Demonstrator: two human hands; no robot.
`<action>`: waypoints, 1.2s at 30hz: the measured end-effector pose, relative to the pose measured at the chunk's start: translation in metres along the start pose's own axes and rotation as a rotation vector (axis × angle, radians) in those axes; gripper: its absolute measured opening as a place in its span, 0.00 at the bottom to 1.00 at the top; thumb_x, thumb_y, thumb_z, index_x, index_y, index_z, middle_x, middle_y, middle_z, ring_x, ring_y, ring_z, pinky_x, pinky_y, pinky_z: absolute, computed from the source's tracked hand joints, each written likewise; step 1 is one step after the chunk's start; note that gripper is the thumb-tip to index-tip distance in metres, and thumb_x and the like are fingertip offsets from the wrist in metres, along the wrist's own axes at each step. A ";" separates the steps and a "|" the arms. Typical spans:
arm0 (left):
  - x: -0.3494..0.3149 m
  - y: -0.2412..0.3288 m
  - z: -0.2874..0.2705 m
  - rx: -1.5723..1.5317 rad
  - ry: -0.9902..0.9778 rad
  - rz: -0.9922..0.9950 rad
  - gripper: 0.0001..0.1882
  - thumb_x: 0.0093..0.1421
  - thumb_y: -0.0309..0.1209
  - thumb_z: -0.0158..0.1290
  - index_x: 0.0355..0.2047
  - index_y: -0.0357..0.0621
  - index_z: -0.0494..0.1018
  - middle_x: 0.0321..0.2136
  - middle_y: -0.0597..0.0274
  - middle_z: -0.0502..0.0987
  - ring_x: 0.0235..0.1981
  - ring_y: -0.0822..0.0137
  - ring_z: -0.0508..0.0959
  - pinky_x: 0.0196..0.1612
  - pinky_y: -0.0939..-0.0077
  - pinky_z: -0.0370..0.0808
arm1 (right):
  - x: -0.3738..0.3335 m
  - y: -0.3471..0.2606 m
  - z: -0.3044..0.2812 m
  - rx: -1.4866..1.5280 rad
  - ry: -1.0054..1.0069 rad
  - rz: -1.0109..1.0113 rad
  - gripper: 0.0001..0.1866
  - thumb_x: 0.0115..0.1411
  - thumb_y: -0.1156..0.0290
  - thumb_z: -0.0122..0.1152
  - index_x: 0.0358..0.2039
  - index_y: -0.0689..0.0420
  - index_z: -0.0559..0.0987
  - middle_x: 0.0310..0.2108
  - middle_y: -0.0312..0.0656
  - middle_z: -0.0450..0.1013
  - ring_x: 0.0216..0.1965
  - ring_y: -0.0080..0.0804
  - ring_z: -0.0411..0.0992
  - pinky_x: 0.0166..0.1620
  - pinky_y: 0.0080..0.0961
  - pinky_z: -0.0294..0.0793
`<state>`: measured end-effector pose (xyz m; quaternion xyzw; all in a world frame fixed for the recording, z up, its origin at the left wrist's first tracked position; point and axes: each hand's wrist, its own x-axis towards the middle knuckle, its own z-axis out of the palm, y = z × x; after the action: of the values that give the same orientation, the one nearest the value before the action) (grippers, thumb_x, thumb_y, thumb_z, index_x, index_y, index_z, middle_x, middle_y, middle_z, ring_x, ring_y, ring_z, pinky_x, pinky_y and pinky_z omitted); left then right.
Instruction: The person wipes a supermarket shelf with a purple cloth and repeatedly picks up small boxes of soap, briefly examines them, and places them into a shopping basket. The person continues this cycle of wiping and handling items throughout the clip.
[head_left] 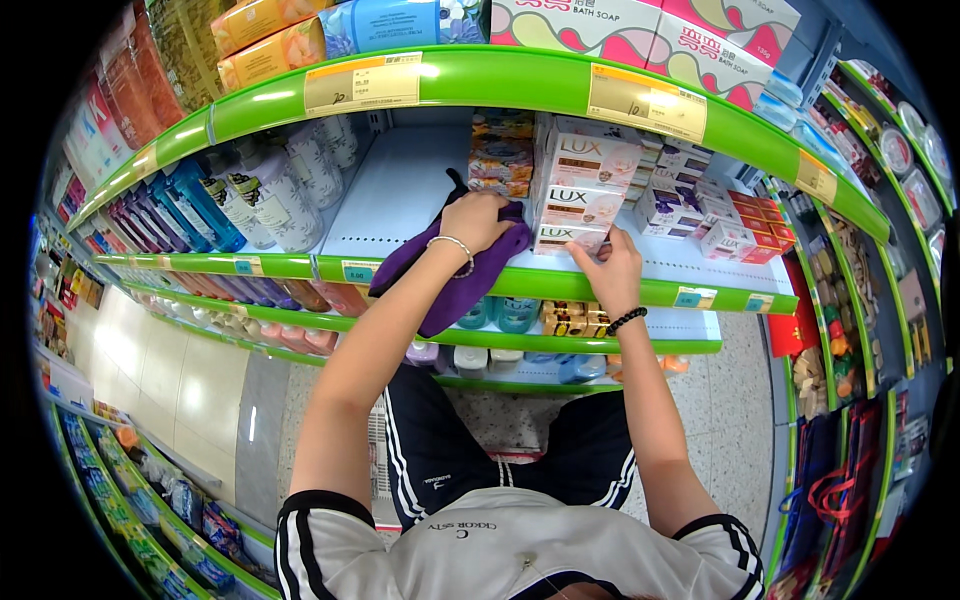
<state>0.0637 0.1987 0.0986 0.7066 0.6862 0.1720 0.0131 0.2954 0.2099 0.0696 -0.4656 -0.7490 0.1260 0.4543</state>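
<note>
My left hand is closed over a purple cloth, pressing part of it onto the white shelf. The rest of the cloth drapes over the green front edge. Beside it, my right hand grips the front of a stack of white and pink soap boxes, thumb on the lowest box's face and fingers at its right side. Just left of that stack, orange patterned boxes stand farther back. Small white and purple soap boxes sit to the right, with red boxes beyond them.
White pump bottles and blue bottles fill the shelf's left end. An upper shelf edge overhangs my hands, carrying large soap packs. Lower shelves hold teal jars and gold packs. Other racks stand right.
</note>
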 end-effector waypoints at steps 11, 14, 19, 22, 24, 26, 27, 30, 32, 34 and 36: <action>-0.012 -0.021 -0.020 -0.019 -0.046 -0.024 0.18 0.52 0.40 0.57 0.43 0.51 0.77 0.38 0.54 0.78 0.40 0.51 0.76 0.44 0.62 0.74 | -0.001 0.002 -0.005 -0.020 -0.045 -0.043 0.28 0.47 0.58 0.70 0.43 0.64 0.75 0.28 0.46 0.72 0.26 0.39 0.72 0.31 0.33 0.73; -0.040 -0.034 -0.024 -0.085 0.029 0.048 0.16 0.53 0.36 0.56 0.43 0.49 0.76 0.37 0.54 0.76 0.41 0.52 0.74 0.44 0.62 0.72 | -0.003 0.004 -0.004 -0.036 -0.042 -0.062 0.28 0.48 0.58 0.69 0.44 0.64 0.74 0.29 0.46 0.71 0.27 0.40 0.72 0.32 0.34 0.73; -0.083 -0.049 -0.032 -0.143 0.311 0.016 0.15 0.53 0.33 0.56 0.41 0.42 0.74 0.36 0.54 0.74 0.42 0.51 0.72 0.45 0.62 0.70 | -0.006 0.007 0.000 -0.068 -0.021 -0.087 0.27 0.49 0.58 0.68 0.44 0.64 0.74 0.29 0.46 0.71 0.30 0.38 0.73 0.33 0.32 0.73; -0.127 -0.042 -0.048 -0.183 0.470 -0.025 0.19 0.52 0.26 0.56 0.45 0.38 0.69 0.37 0.51 0.72 0.42 0.47 0.70 0.45 0.62 0.68 | -0.009 0.009 0.000 -0.095 0.007 -0.114 0.26 0.50 0.59 0.68 0.44 0.62 0.74 0.29 0.44 0.71 0.30 0.37 0.73 0.33 0.32 0.73; -0.166 -0.046 -0.045 -0.264 0.549 -0.146 0.20 0.52 0.27 0.56 0.46 0.40 0.69 0.38 0.51 0.71 0.42 0.49 0.70 0.45 0.61 0.68 | -0.011 0.010 0.001 -0.106 0.012 -0.133 0.25 0.50 0.62 0.68 0.45 0.62 0.74 0.30 0.45 0.72 0.29 0.36 0.74 0.33 0.30 0.74; -0.205 -0.058 -0.040 -0.280 0.590 -0.283 0.20 0.52 0.27 0.56 0.47 0.40 0.69 0.38 0.51 0.70 0.42 0.49 0.70 0.46 0.61 0.68 | -0.011 0.007 -0.001 -0.089 0.020 -0.137 0.25 0.50 0.63 0.68 0.45 0.63 0.74 0.30 0.45 0.72 0.29 0.35 0.74 0.33 0.29 0.74; -0.224 -0.073 -0.034 -0.261 0.588 -0.353 0.20 0.52 0.26 0.56 0.47 0.40 0.69 0.38 0.51 0.70 0.43 0.49 0.70 0.46 0.60 0.67 | -0.012 0.007 -0.002 -0.088 0.024 -0.132 0.25 0.51 0.63 0.68 0.46 0.63 0.74 0.30 0.45 0.72 0.30 0.35 0.75 0.33 0.29 0.74; -0.290 -0.126 0.000 0.071 0.592 -0.536 0.21 0.52 0.28 0.57 0.47 0.43 0.69 0.37 0.51 0.70 0.41 0.49 0.71 0.44 0.60 0.68 | -0.012 0.011 0.001 -0.080 0.023 -0.128 0.23 0.51 0.66 0.68 0.44 0.64 0.74 0.31 0.45 0.73 0.30 0.33 0.75 0.34 0.27 0.75; -0.323 -0.156 0.027 0.083 0.513 -0.657 0.19 0.54 0.30 0.55 0.47 0.45 0.69 0.37 0.50 0.71 0.39 0.47 0.72 0.41 0.59 0.70 | -0.011 0.011 0.002 -0.077 0.025 -0.114 0.22 0.51 0.67 0.67 0.43 0.65 0.75 0.32 0.46 0.74 0.31 0.32 0.76 0.35 0.26 0.75; -0.349 -0.184 0.059 0.035 0.389 -0.789 0.17 0.56 0.33 0.53 0.47 0.47 0.69 0.36 0.49 0.72 0.36 0.45 0.73 0.38 0.58 0.71 | -0.012 0.010 0.003 -0.060 0.034 -0.088 0.20 0.52 0.67 0.67 0.42 0.65 0.75 0.32 0.46 0.75 0.31 0.31 0.76 0.36 0.25 0.76; -0.373 -0.220 0.097 -0.022 0.320 -0.820 0.17 0.59 0.36 0.50 0.48 0.47 0.68 0.34 0.43 0.74 0.34 0.41 0.74 0.35 0.53 0.71 | -0.010 0.012 0.005 -0.068 0.023 -0.075 0.19 0.52 0.68 0.66 0.42 0.65 0.76 0.33 0.46 0.75 0.32 0.30 0.76 0.36 0.24 0.76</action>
<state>-0.1226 -0.1305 -0.1324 0.3400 0.9015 0.2672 -0.0187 0.3001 0.2091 0.0534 -0.4536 -0.7645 0.0781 0.4513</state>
